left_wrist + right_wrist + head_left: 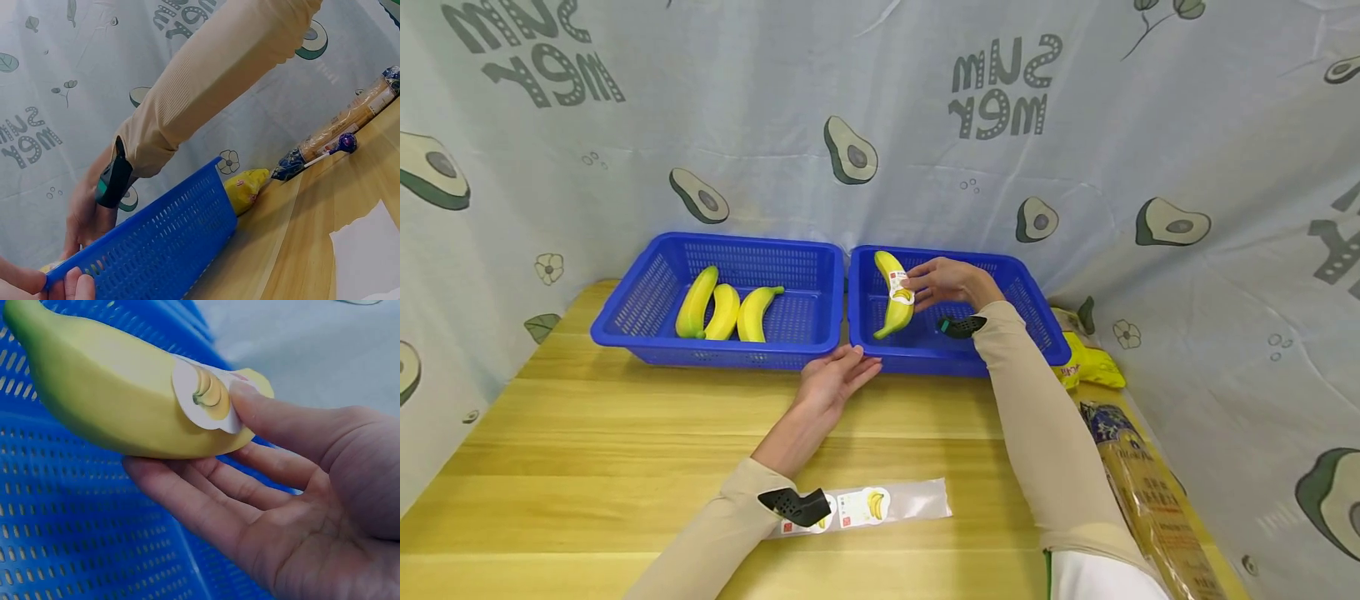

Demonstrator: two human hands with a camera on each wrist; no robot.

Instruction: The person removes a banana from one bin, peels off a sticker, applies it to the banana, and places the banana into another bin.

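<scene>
Lying in the left basket (715, 358), three bananas (723, 312) could roll together if it were knocked. The left grip (831, 385) pinches the right basket (925, 365) by its near left rim; a tug there might skew it. Over that basket's floor, the labelled banana (898, 316) is clamped in the right grip (951, 282), thumb on the label (206, 397): a sideways slip could crease or peel it, and a slack hold could drop the fruit.
</scene>
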